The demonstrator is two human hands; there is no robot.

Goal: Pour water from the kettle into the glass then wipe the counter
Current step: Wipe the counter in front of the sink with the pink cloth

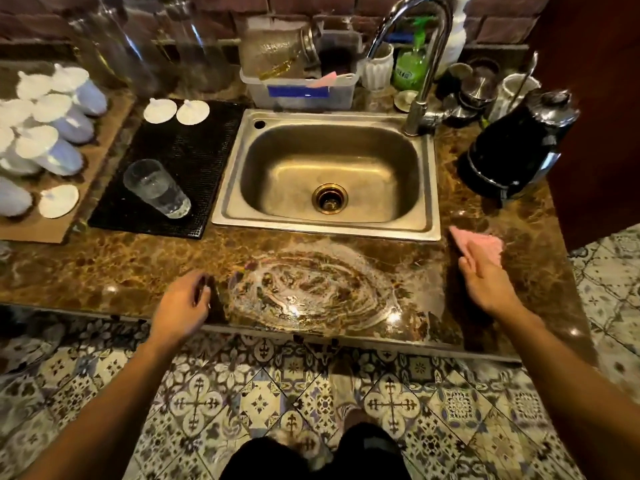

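A black kettle (pixel 512 150) with a chrome lid stands on the brown marble counter (pixel 104 268) at the right of the sink. A clear glass (pixel 156 188) holding water stands on a black mat (pixel 194 161) left of the sink. My right hand (pixel 485 275) presses flat on a pink cloth (pixel 479 242) lying on the counter, just in front of the sink's right corner. My left hand (pixel 183 303) hovers at the counter's front edge, fingers loosely curled, holding nothing. Wet swirl marks (pixel 311 292) streak the counter between my hands.
A steel sink (pixel 325 174) with a tall chrome tap (pixel 426 64) fills the middle. Behind it stand a plastic tub (pixel 301 84), a green soap bottle (pixel 410 64) and metal cups (pixel 474 91). White cups (pixel 52 126) lie at far left. Patterned floor tiles (pixel 263 396) lie below.
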